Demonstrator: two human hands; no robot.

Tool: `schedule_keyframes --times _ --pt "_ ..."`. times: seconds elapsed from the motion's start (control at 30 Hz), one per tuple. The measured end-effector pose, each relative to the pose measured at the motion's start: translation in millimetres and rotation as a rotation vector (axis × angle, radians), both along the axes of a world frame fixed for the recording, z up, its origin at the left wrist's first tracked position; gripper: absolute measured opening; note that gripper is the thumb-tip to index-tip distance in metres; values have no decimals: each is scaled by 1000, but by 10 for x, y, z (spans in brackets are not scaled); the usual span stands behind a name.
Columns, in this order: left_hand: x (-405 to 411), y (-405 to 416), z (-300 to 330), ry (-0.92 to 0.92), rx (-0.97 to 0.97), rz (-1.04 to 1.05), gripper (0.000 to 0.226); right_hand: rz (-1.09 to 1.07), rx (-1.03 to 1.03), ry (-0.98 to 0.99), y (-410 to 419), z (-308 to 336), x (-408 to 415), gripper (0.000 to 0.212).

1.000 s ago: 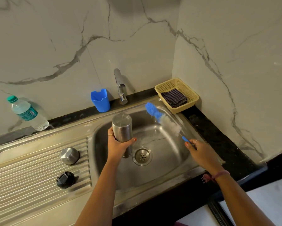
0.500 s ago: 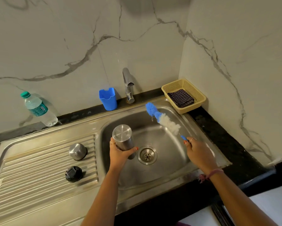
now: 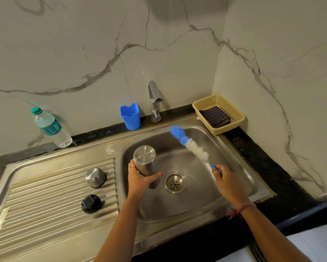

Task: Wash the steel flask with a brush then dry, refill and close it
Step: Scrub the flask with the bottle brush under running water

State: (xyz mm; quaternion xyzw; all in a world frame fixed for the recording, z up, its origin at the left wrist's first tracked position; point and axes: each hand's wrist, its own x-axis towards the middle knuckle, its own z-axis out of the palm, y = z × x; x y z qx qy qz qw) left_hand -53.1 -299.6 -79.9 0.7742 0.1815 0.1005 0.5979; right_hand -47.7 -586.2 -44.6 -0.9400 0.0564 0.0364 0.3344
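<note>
From the head view I see my left hand (image 3: 140, 179), fingers wrapped round the steel flask (image 3: 146, 163), holding it upside down over the sink (image 3: 234, 167) basin. My right hand (image 3: 228, 181) grips the brush (image 3: 189, 143) handle, bristles raised beside the flask, not touching it. Two caps (image 3: 95, 176) sit on the drainboard.

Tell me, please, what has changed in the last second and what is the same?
Almost nothing changed. The left hand keeps holding the steel flask upside down over the sink, and the right hand keeps the brush raised beside it, outside the flask. Nothing was taken or released. Only the camera shifted a little.
</note>
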Motion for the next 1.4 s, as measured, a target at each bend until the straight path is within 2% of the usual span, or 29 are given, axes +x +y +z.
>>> schedule_keyframes --times 0.1,0.2,0.3,0.47,0.63,0.77,0.87,1.03,1.3,1.4 --pt "4 34 -23 8 14 -3 101 -24 107 -9 4 -32 47 28" --pt "26 66 -43 20 22 -2 107 -41 306 -163 12 4 74 21" --pt "77 59 -9 28 53 -2 99 -3 385 -274 -9 71 144 11" --pt "276 -4 101 33 137 -60 91 -62 347 -314 -58 81 313 18" --pt "653 -73 262 45 172 -122 96 -171 312 -306 -40 15 312 13" --pt "997 -199 414 63 244 -180 99 -183 277 -284 -34 -87 325 17" --pt "1249 -292 470 73 329 -204 108 -182 276 -247 -36 -224 370 23" --pt "1529 -437 550 78 356 -284 125 -205 304 -220 -40 -327 446 20" --pt "1874 -471 462 87 285 -279 150 -230 352 -184 -63 -412 558 17" --pt "1932 -486 499 106 294 -254 151 -223 341 -175 -56 -437 570 16"
